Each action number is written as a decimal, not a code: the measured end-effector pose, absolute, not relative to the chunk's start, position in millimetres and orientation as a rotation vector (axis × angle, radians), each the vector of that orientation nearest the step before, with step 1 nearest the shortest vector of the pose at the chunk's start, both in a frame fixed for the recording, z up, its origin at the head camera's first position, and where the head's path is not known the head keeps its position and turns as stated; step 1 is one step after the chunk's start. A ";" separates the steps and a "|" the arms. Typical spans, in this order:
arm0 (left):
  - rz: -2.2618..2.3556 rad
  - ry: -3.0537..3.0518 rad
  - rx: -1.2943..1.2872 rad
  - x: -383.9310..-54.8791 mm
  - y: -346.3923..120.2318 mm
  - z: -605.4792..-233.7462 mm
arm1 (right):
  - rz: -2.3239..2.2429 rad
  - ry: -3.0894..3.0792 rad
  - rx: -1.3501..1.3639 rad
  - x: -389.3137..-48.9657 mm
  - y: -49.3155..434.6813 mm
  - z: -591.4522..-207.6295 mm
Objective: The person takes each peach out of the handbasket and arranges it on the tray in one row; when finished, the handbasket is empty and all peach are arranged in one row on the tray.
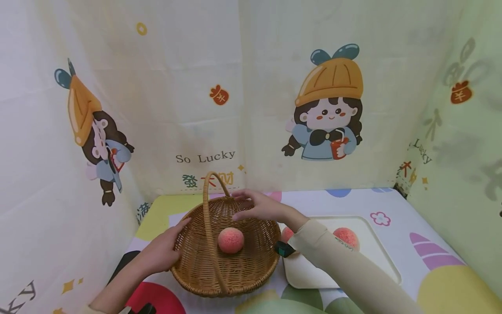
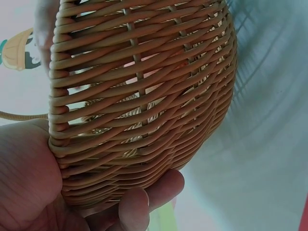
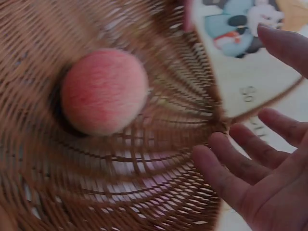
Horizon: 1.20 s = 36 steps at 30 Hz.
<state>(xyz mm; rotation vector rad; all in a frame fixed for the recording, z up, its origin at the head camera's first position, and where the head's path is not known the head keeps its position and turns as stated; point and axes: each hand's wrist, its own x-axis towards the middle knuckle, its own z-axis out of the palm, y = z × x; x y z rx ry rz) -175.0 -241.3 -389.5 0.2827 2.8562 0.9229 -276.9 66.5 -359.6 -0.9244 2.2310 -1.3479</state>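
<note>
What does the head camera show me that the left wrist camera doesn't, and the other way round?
Only the head view shows the white tray, the pink balls on it, partly hidden by the right sleeve, and the "So Lucky" lettering.

Only the left wrist view shows the fingertips of the left hand bent against the outer side of the basket.

Both show the basket, its handle, the left hand gripping it and a printed orange-hatted figure.

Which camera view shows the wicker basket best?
The head view: it shows the wicker basket nearly whole, handle included. The left wrist view shows its woven outside, gripped by the left hand; the right wrist view, mostly its inside and a pink ball.
</note>
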 end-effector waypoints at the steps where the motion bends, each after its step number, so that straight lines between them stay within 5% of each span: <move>1: 0.919 2.858 0.280 -175.0 -241.1 -389.3 | -1.294 2.239 -0.922 -276.1 63.9 -362.9; 17: 0.843 2.912 0.380 -174.0 -237.8 -384.6 | -0.449 2.404 -1.179 -255.7 40.7 -374.5; 36: 0.808 2.947 0.366 -169.9 -238.4 -389.3 | -0.256 2.442 -1.162 -227.7 8.1 -375.3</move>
